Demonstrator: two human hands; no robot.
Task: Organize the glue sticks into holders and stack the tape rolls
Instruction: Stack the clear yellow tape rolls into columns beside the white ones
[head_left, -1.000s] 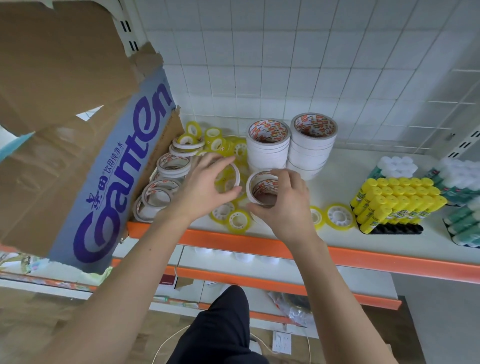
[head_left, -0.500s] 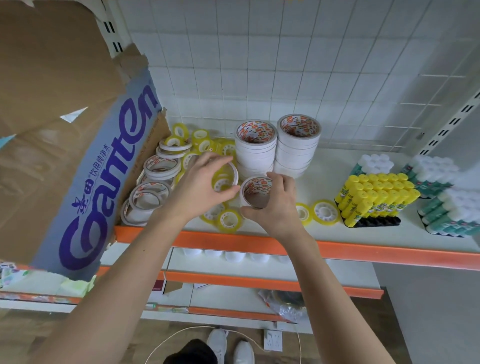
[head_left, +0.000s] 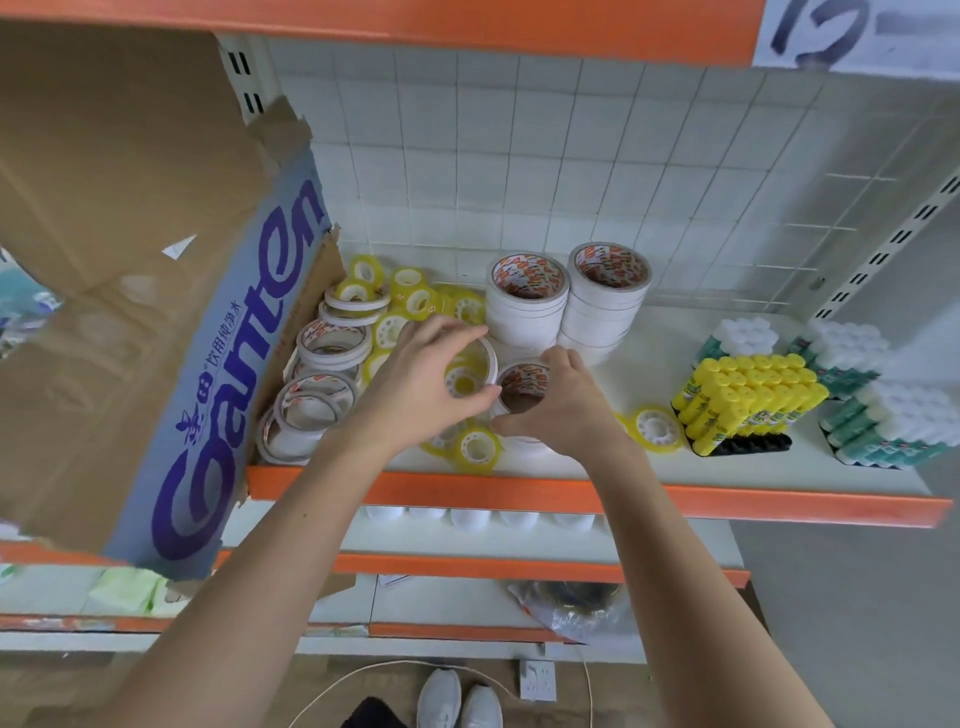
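Observation:
My left hand (head_left: 421, 382) grips a thin white tape ring (head_left: 490, 358) held above the pile of yellow tape rolls (head_left: 410, 299). My right hand (head_left: 558, 410) holds a white tape roll with a red-printed core (head_left: 524, 379), right beside the ring. Two tall stacks of white tape rolls (head_left: 527, 304) (head_left: 605, 296) stand behind my hands. Loose white rolls (head_left: 332, 343) lie at the left. Yellow glue sticks (head_left: 748, 397) sit in a black holder (head_left: 748, 444) on the right, with green-and-white glue sticks (head_left: 893, 421) further right.
A large torn cardboard box (head_left: 171, 322) leans over the shelf's left end. The orange shelf edge (head_left: 727, 501) runs below my hands. Loose yellow rolls (head_left: 655, 427) (head_left: 475, 449) lie near the front. A lower shelf, a plastic bag (head_left: 576, 608) and a floor socket (head_left: 537, 680) are below.
The view has tilted upward, showing the shelf above. Both hands stay at the same spot on the shelf, the left still gripping the thin ring and the right the white roll.

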